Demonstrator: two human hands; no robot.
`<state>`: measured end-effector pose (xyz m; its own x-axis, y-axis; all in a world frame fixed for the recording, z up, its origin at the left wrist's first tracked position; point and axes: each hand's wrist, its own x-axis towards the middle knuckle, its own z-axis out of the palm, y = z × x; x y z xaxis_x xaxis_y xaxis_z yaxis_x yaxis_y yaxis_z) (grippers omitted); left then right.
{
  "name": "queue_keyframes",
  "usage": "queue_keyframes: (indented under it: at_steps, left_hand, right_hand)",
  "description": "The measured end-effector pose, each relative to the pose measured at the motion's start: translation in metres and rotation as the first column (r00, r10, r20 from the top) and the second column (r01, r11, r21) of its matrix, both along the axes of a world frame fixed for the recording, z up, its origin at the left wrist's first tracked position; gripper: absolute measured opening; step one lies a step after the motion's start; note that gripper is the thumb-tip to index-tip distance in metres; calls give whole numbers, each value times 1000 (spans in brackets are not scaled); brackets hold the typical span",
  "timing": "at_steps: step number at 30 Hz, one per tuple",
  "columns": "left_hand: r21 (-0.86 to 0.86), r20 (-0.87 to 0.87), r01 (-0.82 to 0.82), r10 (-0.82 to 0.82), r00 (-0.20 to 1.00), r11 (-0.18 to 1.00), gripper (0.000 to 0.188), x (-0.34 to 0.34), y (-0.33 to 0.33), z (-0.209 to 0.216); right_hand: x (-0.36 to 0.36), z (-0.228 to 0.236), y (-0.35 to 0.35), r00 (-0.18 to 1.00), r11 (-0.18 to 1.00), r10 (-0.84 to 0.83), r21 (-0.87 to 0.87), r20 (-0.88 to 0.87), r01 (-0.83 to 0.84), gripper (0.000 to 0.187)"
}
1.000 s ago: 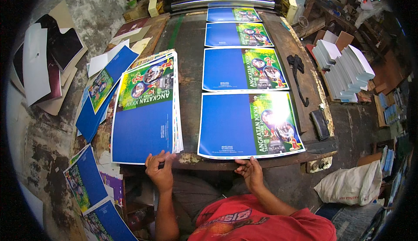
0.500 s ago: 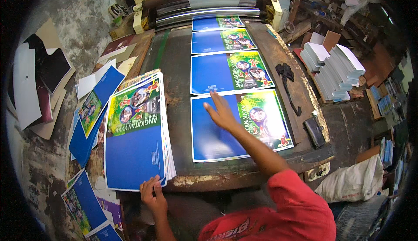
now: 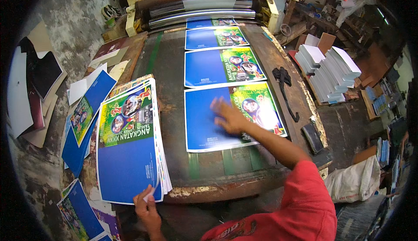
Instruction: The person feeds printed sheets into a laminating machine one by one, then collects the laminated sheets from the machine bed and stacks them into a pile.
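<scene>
My left hand (image 3: 147, 209) pinches the near right corner of the top printed sheet (image 3: 124, 167) on a thick stack, and that corner bends up slightly. The sheet is blue at the near end and green with round pictures at the far end. My right hand (image 3: 229, 118), blurred by motion, hovers over or touches the middle of the nearest glossy sheet (image 3: 202, 106) on the machine's belt; its fingers look spread, with nothing in them. Beyond it, several like sheets (image 3: 207, 69) lie in a row up to the rollers (image 3: 202, 15).
The dark belt table (image 3: 170, 106) has a worn front edge. At its right side lie a black strap (image 3: 285, 84) and a black pouch-like item (image 3: 311, 137). White paper stacks (image 3: 326, 73) stand far right. Loose printed sheets (image 3: 80, 147) lie left of my stack.
The row of sheets has advanced slightly relative to the table, or my view shifted. My right hand has swept over the nearest sheet, away from its far edge. My left hand stays at the stack's corner.
</scene>
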<state>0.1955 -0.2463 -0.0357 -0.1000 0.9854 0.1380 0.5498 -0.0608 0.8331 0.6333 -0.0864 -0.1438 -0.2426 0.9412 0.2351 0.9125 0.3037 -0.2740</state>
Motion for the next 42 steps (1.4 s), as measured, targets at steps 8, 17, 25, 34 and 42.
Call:
queue_keyframes:
  at_steps: [8,17,25,34,42]
  left_hand:
    - [159,529,-106,6,848,982,38,-35,13,-10]
    - [49,-495,763,-648,580,645,41,25,-28,31]
    - [169,-468,377,-263,844,910,60,-4,-3,5]
    - [274,-362,263,-154,919,925,29,-3,0,-13]
    - [121,189,147,-168,968,982,21,-12,10,-11]
  right_hand:
    - [33,22,-110,758,781,-625,-167,-187,602,61]
    - [-119,50,-213,-325,836,-508,-367,-797,-408,43]
    - [-147,-3,-279,-465,739,-663,-610,-587,-285,38]
    - [-135,-3,-255,-529,767,-618,-595,-582,-240,54]
    - [-129,-5,-227,-562,804,-500,-594,-659,-18,51]
